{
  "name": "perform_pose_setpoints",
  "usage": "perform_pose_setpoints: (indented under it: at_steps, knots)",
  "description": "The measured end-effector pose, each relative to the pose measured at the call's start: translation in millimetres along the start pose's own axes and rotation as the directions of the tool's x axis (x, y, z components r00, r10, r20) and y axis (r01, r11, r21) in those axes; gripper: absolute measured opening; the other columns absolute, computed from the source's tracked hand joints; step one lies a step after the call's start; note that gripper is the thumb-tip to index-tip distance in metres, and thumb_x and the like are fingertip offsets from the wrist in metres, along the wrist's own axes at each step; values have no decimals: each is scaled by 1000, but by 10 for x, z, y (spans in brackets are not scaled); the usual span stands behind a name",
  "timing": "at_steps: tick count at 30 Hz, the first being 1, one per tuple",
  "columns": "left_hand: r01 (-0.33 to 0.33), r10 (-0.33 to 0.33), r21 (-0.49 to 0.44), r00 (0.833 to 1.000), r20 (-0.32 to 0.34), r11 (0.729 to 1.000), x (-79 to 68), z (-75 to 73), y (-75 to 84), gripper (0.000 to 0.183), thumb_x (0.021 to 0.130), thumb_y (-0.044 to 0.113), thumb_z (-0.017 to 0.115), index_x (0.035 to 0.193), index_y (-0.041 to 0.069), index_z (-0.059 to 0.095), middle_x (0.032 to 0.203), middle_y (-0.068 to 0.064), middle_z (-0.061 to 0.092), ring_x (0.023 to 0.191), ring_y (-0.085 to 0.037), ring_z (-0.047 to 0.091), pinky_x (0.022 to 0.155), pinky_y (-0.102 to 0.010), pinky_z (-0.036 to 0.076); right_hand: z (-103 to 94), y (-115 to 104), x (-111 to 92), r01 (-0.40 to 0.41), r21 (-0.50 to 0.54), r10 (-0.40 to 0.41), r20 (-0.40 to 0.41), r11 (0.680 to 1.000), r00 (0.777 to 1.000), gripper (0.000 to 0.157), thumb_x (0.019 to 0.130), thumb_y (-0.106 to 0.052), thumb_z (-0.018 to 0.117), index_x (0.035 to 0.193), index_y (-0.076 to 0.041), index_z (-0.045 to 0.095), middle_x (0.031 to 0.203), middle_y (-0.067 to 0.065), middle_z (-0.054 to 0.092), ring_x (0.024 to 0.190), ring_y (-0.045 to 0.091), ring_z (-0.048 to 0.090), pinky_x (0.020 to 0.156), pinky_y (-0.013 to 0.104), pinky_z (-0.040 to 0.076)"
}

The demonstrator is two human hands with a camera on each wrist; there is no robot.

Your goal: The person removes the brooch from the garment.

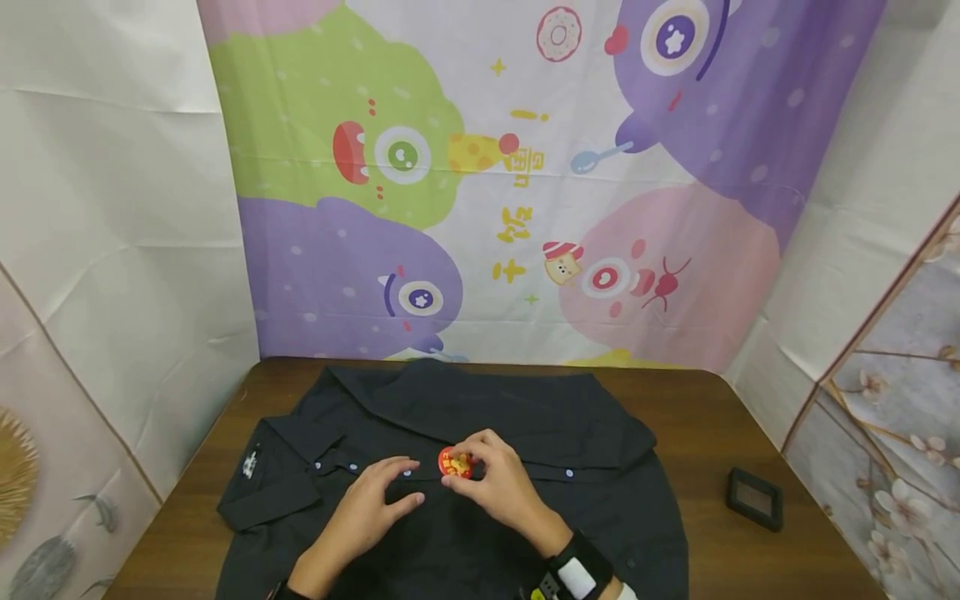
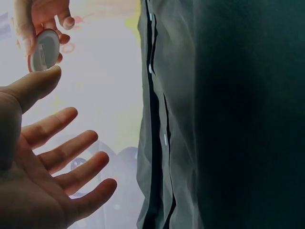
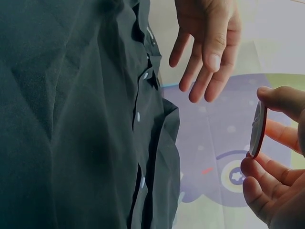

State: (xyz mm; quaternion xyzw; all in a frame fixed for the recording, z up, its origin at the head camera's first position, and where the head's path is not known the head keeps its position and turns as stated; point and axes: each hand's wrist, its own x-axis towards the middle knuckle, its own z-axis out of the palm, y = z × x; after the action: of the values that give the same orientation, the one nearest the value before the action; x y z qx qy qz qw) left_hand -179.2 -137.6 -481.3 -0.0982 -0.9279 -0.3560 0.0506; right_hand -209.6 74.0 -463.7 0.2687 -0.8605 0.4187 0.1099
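A round red pin badge (image 1: 454, 463) with a yellow design is pinched by its edge between the thumb and fingers of my right hand (image 1: 504, 483). Its pale back with a pin clasp (image 2: 43, 55) shows in the left wrist view. My left hand (image 1: 369, 510) is spread with fingers apart and holds nothing, a short way left of the badge. Both hands are above a dark button shirt (image 1: 570, 533) laid across the table. Small light buttons (image 3: 138, 117) run along the shirt's placket.
The brown wooden table (image 1: 720, 433) bears the shirt. A small black framed box (image 1: 754, 498) lies at the right. Behind the table hangs a cartoon-print cloth (image 1: 510, 317), with pale sheets (image 1: 142, 250) at the sides.
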Motion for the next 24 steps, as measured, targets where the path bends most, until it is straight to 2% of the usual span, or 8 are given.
perform_pose_setpoints:
  at_steps: [7, 14, 24]
  knots:
    - [21, -22, 11, 999, 24, 1000, -7, 13, -27, 42, 84, 26, 76, 122, 12, 66, 132, -13, 60, 126, -36, 53, 100, -58, 44, -18, 16, -8, -5, -15, 5, -1, 1000, 1000, 29, 77, -24, 84, 102, -14, 74, 100, -1, 61, 82, 13, 58, 70, 20, 49]
    - [44, -46, 33, 998, 45, 998, -13, -1, -72, 48, 83, 27, 77, 126, 8, 63, 135, -15, 59, 126, -38, 52, 102, -58, 42, -49, 20, -9, -13, -18, 13, -1, 1000, 1000, 28, 77, -25, 83, 102, -15, 74, 99, -2, 61, 82, 11, 58, 71, 28, 53]
    - [44, -49, 56, 995, 89, 997, -39, -26, -81, 56, 81, 31, 78, 128, 7, 60, 138, -18, 55, 130, -41, 47, 105, -60, 39, -85, 30, -20, -28, -27, 28, -8, 999, 1000, 28, 77, -25, 84, 102, -15, 74, 99, -2, 62, 82, 12, 58, 70, 20, 49]
